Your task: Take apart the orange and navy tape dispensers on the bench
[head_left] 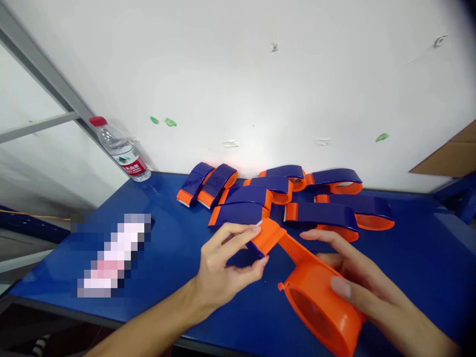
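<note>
An orange and dark blue tape dispenser [323,302] is held above the table between both hands, its round orange hub facing me and tilted. My left hand [226,270] pinches its toothed cutter end between fingers and thumb. Around the hub's right side curls my right hand [368,292], with the thumb on the orange face and the index finger stretched out. Just behind lie several more tape dispensers [323,213] of the same colours, resting on the blue table [167,292] in a loose group.
A water bottle [126,156] with a red cap stands at the back left corner against the white wall [238,84]. A blurred-out flat object [115,253] lies on the left of the table. Brown cardboard [449,151] shows at the right edge. A metal frame [48,69] rises on the left.
</note>
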Demonstrator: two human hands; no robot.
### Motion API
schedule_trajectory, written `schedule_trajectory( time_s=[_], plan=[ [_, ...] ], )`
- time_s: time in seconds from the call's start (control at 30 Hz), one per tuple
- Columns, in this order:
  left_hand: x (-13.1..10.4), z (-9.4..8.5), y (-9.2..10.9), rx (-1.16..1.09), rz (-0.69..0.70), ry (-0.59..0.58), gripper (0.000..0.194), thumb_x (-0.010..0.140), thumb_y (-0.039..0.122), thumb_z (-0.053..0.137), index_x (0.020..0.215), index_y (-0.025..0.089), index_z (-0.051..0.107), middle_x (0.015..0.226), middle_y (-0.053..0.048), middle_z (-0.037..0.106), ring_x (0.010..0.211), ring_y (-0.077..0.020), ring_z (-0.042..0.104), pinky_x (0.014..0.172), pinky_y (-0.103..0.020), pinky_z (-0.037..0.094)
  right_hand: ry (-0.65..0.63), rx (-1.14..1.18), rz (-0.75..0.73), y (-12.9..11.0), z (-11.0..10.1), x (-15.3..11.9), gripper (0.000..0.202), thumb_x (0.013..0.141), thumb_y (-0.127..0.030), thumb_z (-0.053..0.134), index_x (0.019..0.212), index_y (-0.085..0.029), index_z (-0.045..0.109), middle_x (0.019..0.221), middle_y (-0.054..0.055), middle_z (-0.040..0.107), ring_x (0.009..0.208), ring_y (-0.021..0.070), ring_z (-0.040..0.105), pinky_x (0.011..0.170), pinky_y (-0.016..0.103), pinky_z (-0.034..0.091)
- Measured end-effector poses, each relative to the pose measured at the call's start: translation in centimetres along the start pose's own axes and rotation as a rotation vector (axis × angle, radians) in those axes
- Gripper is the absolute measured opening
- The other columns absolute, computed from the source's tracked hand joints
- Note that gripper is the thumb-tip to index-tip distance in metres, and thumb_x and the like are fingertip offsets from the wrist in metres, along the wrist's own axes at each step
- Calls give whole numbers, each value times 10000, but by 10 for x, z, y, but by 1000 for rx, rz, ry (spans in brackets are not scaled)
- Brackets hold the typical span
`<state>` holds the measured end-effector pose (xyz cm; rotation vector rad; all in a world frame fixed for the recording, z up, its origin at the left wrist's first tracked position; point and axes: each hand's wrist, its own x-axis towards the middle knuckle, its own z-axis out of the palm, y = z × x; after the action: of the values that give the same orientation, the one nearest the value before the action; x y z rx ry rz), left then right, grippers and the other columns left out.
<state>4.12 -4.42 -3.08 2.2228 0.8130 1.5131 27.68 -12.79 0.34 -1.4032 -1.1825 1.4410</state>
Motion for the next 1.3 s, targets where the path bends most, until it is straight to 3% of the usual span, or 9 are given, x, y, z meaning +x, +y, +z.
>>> schedule_trajectory(
  time_s=[0.1, 0.23, 0.33, 0.43, 0.63, 0.8, 0.97, 1.1, 1.3],
  plan=[
    [1, 1, 2, 17, 52, -15, 436, 778, 99, 794, 1193, 174, 685, 1072, -72, 689, 942, -164, 715, 794, -244, 642, -71, 107, 136, -7, 1, 6, 626, 903, -534, 660, 1461, -327, 465, 918, 31, 753, 799, 242, 729, 745, 369, 572],
    [1, 0, 3, 168, 81, 1, 398, 788, 158, 781, 1174, 180, 687, 968, -50, 615, 791, -134, 674, 628, -214, 619, -46, 166, 146, -1, 3, 14, 570, 914, -495, 660, 1438, -311, 530, 1013, 48, 764, 868, 247, 738, 772, 367, 590],
    [-1, 0, 2, 292, 124, 19, 359, 804, 243, 767, 1149, 181, 693, 901, -34, 569, 698, -118, 626, 547, -209, 590, -57, 173, 120, 8, 5, 15, 576, 929, -532, 634, 1447, -297, 545, 837, 35, 771, 632, 208, 714, 614, 322, 583],
    [-3, -1, 2, 362, 191, 44, 349, 817, 239, 749, 1156, 179, 692, 888, -32, 595, 686, -111, 623, 577, -210, 603, -116, 192, 110, 11, 6, 14, 585, 949, -543, 614, 1469, -292, 526, 635, 7, 722, 461, 161, 640, 505, 271, 531],
    [-2, -4, -1, 416, 300, 31, 387, 833, 215, 725, 1212, 160, 670, 835, -18, 623, 731, -126, 659, 664, -223, 623, -124, 213, 76, 12, 6, 15, 541, 968, -546, 601, 1432, -270, 579, 539, -8, 679, 468, 149, 640, 537, 257, 538],
    [-3, -8, -4, 440, 337, 2, 369, 861, 248, 714, 1207, 128, 670, 842, -32, 619, 720, -129, 645, 640, -223, 616, -153, 204, 67, 14, 7, 18, 564, 970, -539, 597, 1451, -247, 562, 537, -11, 672, 473, 164, 642, 537, 277, 535],
    [-3, -8, -2, 382, 309, 6, 371, 870, 273, 736, 1216, 155, 667, 854, -30, 610, 746, -136, 657, 644, -228, 628, -156, 151, 90, 7, 4, 18, 573, 969, -533, 588, 1464, -253, 516, 651, 0, 708, 544, 182, 655, 571, 300, 524],
    [-2, -7, -2, 290, 280, 3, 379, 889, 280, 732, 1231, 134, 659, 897, -53, 594, 785, -154, 662, 671, -258, 646, -194, -9, 29, 2, -4, 21, 566, 928, -512, 662, 1441, -342, 494, 942, 9, 731, 859, 215, 711, 776, 334, 565],
    [-1, -7, -4, 222, 277, -16, 432, 886, 266, 732, 1291, 145, 643, 924, -61, 610, 793, -160, 679, 643, -253, 641, -214, -259, -66, -4, -12, 27, 614, 953, -489, 637, 1511, -423, 392, 1363, 45, 610, 1198, 268, 623, 1021, 445, 519]
  ],
)
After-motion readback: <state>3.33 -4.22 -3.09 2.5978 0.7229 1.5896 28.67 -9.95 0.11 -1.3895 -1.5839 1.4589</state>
